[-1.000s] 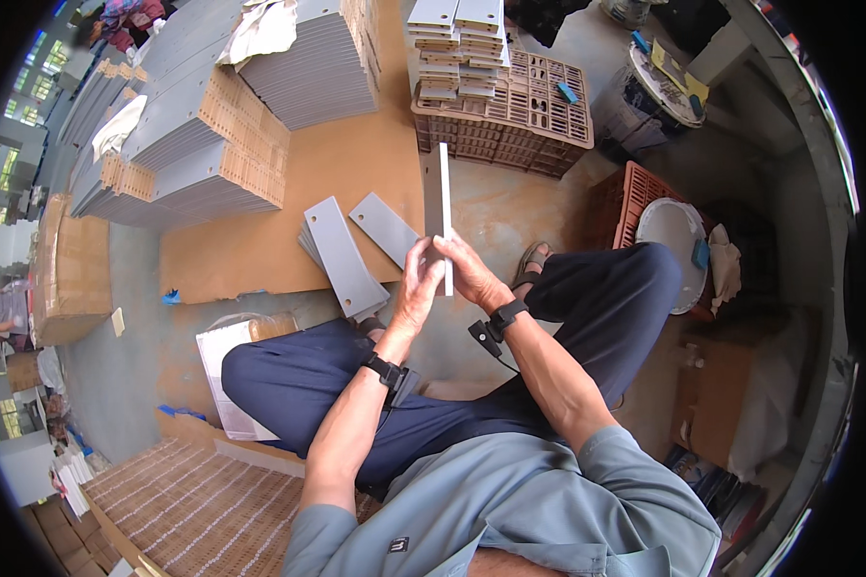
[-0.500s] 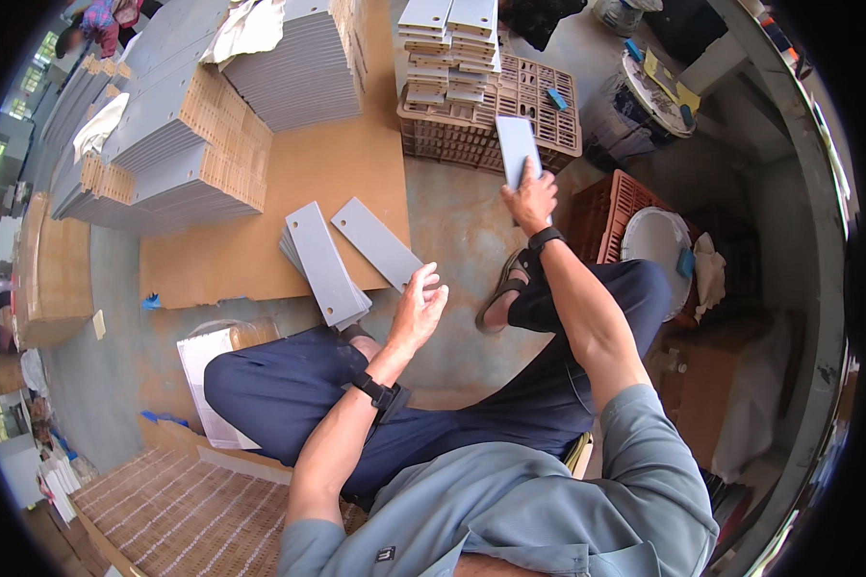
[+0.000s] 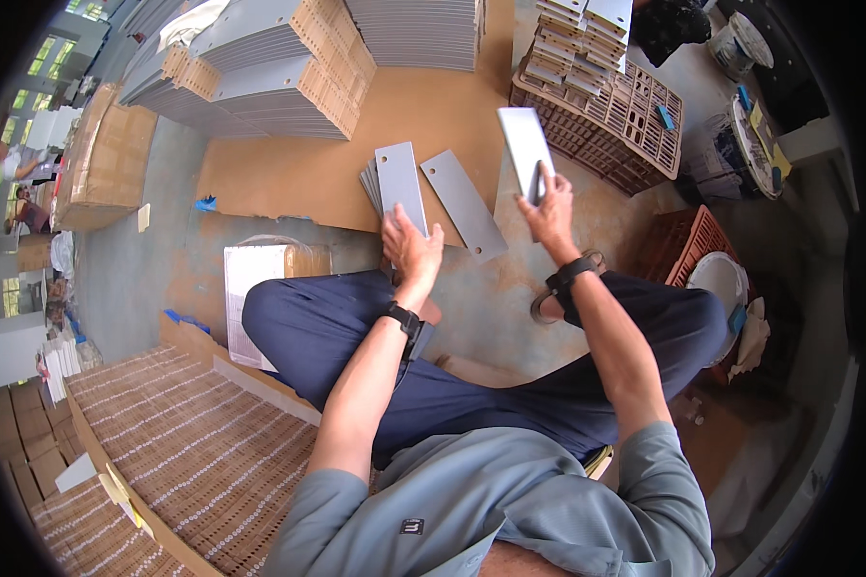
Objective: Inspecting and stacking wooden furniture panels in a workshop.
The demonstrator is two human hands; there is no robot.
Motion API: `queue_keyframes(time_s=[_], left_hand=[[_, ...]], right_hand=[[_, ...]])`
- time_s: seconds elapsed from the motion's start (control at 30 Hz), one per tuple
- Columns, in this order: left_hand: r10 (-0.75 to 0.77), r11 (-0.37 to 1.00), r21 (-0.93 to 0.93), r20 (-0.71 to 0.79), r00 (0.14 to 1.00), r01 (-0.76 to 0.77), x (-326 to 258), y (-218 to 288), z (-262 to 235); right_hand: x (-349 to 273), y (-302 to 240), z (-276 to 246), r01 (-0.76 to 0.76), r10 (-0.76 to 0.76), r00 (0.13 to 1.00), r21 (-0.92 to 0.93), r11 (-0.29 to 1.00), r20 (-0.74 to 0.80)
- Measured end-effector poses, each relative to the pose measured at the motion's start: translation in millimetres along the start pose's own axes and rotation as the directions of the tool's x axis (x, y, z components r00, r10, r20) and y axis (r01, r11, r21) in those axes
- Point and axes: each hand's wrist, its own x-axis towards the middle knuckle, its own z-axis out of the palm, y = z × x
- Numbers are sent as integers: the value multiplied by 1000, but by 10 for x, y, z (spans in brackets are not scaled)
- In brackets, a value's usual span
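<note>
A panel (image 3: 522, 139) extends forward from the right hand (image 3: 552, 215).

Windows (image 3: 40, 56) glare at left, the right dims, and outer edges bend.

Have a panel pile (image 3: 400, 178) on the front of the cardboard sheet (image 3: 289, 183), 1 loose panel (image 3: 464, 204) just to its right, another panel (image 3: 522, 139) in the right hand (image 3: 549, 213). Also see panel stacks (image 3: 250, 77) behind, a crate (image 3: 597, 135) back right with more panels (image 3: 579, 48) on top.
</note>
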Motion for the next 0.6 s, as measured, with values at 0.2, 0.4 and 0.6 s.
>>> queue_keyframes(time_s=[0.2,0.4,0.6], left_hand=[[-311,950,17,161,937,313,65,-291,6],[-330,936,-42,229,916,348,16,-300,-6],[-298,953,-13,138,945,302,16,-277,-78]], right_hand=[[-537,-519,388,-6,9,988,-16,1000,153],[-588,-727,544,-9,13,982,-24,1000,188],[-508,-699,594,81,-98,987,132,988,127]])
